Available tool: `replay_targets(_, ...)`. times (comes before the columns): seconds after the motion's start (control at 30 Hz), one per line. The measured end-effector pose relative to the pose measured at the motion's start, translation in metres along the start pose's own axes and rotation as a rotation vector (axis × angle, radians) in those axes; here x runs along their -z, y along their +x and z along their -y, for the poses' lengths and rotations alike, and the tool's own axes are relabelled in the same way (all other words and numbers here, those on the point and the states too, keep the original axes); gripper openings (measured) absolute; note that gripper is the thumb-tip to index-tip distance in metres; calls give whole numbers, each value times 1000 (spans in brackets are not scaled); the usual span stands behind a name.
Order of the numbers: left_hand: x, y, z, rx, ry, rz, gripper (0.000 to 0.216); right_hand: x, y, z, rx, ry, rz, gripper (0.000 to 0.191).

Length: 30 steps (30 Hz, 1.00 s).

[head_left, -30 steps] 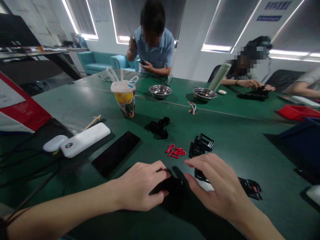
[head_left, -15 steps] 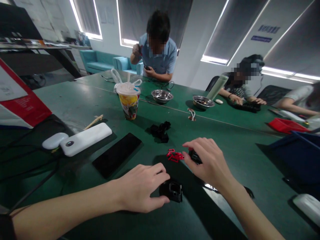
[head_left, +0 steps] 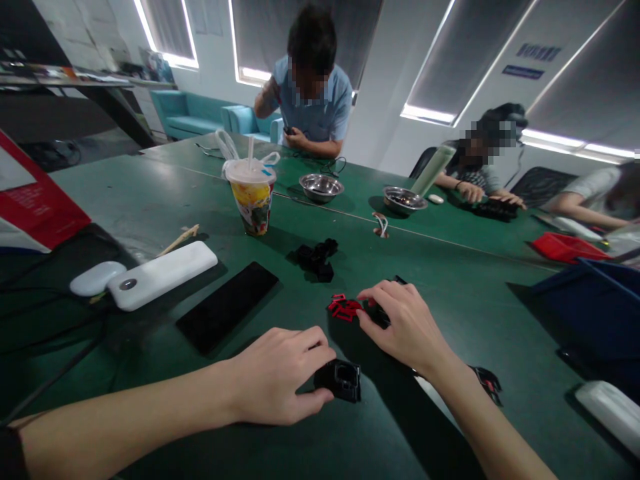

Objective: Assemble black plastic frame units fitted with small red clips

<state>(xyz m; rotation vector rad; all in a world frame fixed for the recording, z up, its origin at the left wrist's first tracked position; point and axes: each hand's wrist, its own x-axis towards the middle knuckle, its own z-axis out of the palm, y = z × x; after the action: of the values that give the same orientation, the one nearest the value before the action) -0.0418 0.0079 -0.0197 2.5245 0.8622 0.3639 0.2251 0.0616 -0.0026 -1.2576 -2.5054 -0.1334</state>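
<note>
Near the front of the green table, my left hand (head_left: pixel 290 377) has its thumb and fingers closed around a black plastic part (head_left: pixel 346 380) with a framed opening in its face. My right hand (head_left: pixel 403 320) reaches over from the right, thumb and forefinger apart. Its fingertips are beside a small heap of red rectangular rings (head_left: pixel 344 309). Under that hand lie black pieces (head_left: pixel 376 312), partly hidden by the fingers. Behind the red rings sits a cluster of black plastic parts (head_left: pixel 318 259).
A black phone (head_left: pixel 229 307), a white power bank (head_left: pixel 165 275) and a drink cup (head_left: pixel 251 199) stand left. Metal bowls (head_left: pixel 321 189) lie farther back. On the right are a blue box (head_left: pixel 590 313) and a red tray (head_left: pixel 567 247). Several people sit around the table.
My right hand has shifted slightly left, closer to the red rings, showing more of the black piece by its forearm. My left hand stays on the black part. The view has moved slightly.
</note>
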Motion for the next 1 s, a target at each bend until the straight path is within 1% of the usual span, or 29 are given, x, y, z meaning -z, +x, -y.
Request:
replay_targets(0.27, 0, -1, 0, 1, 6, 8, 33, -5, 0, 0, -35, -25, 74, 16)
replay_targets(0.5, 1, 0, -1, 4, 18, 25, 34, -6, 0, -1, -34, -28, 93, 14)
replay_targets(0.73, 1, -1, -1, -2, 26, 21, 33, -5, 0, 0, -38, -19, 79, 13)
replay_targets(1.0, 1, 0, 0, -8, 28, 20, 32, -6, -2, -1, -29, -30, 22, 9)
